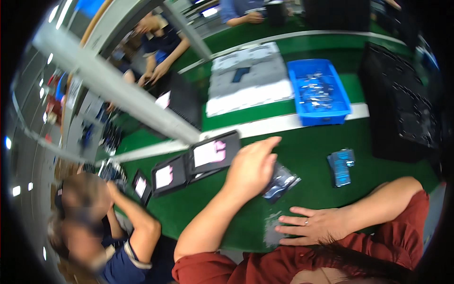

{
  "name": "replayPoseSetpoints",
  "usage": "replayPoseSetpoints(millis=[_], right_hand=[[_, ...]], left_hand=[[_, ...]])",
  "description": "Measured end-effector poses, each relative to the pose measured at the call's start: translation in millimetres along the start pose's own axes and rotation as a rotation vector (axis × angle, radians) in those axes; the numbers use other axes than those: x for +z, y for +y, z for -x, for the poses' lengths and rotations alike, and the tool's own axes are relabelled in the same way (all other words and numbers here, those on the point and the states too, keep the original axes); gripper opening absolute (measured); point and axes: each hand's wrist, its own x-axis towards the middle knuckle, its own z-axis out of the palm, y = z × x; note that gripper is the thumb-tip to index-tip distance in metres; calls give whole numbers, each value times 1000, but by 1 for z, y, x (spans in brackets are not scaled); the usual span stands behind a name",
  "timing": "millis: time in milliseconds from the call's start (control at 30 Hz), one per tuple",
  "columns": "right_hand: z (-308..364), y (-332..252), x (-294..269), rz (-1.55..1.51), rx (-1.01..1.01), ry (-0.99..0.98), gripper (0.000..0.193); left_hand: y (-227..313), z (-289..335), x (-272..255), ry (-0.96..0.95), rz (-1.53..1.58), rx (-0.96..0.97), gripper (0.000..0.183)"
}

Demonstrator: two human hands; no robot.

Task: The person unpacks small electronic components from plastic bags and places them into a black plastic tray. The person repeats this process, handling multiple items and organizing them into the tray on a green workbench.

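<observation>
Surface (312,151): green; blue packet (341,168) at right, black cases (177,163) at left, blue bin (326,117) farther off.
Room: a person (120,258) close at left, a slanting grey post (127,97), more people beyond.
Hard to see: something pale beside the right hand (317,226); part of the bag (283,183), behind the left hand (253,165).
Right fingers: spread flat.
Left fingers: extended; cannot tell whether they pinch the bag.
Bag: at the left hand's right edge, ahead of the right.
</observation>
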Motion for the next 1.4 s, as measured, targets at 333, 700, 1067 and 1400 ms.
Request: replayPoseSetpoints(millis=[333,700,1067,1400], right_hand=[[-2,-3,26,177,26,230,43],[-9,-1,60,82,42,652,33],[-2,1,45,79,62,324,36],[-9,-2,53,1,75,451,41]], left_hand=[[-132,-142,-23,-77,-444,-58,46],[-181,-200,-4,-300,-599,-227,34],[-191,-219,14,-262,-358,-209,77],[-140,-182,-5,-171,-291,-353,101]])
